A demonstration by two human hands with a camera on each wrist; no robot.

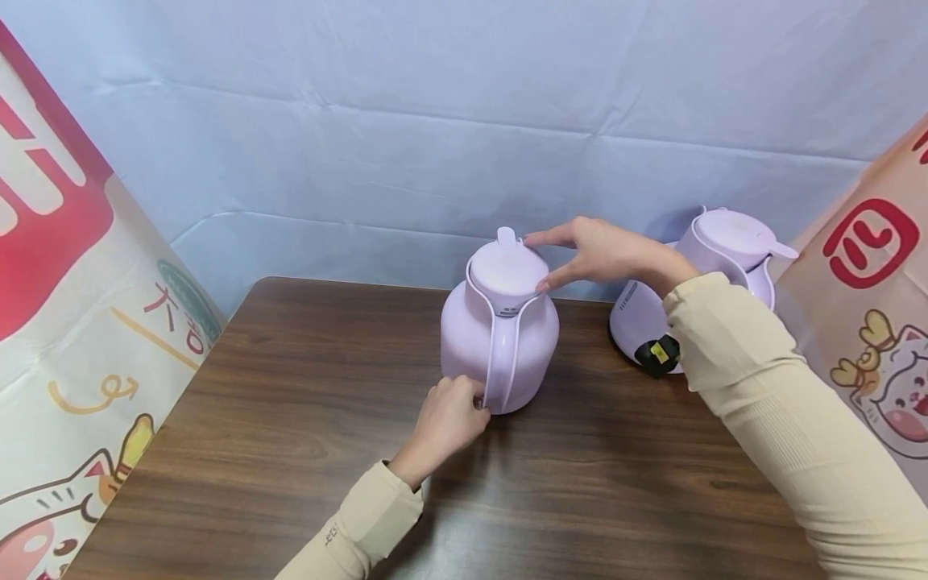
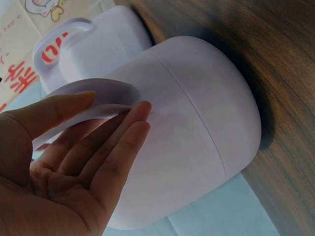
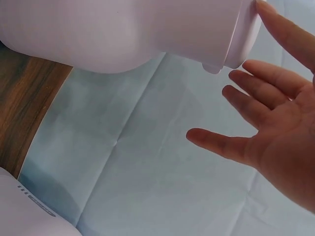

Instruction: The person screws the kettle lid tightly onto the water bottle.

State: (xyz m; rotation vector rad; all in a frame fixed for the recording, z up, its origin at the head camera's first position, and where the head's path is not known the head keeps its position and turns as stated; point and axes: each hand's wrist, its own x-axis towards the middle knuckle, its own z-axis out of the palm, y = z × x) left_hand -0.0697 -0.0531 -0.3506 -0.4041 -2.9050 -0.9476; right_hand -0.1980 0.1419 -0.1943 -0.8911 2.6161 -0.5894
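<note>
A lavender thermos jug [image 1: 464, 338] stands upright on the wooden table, its handle [image 1: 500, 362] facing the person. My left hand [image 1: 445, 419] holds the handle low down, thumb on one side and fingers on the other, as the left wrist view shows on the jug [image 2: 182, 123]. At the top, my right hand [image 1: 605, 250] touches the right edge of the round lid [image 1: 507, 272] with thumb and index finger. In the right wrist view that hand's fingers [image 3: 216, 142] are spread and fairly straight beside the lid.
Behind my right forearm stands another lavender lidded jug [image 1: 732, 234]. Beside it, a lavender body with a dark base [image 1: 634, 314] is partly hidden, with a black piece bearing a yellow mark [image 1: 657, 354] against it. Pale cloth [image 1: 362, 161] hangs behind the table [image 1: 326, 387]; printed sheets flank it.
</note>
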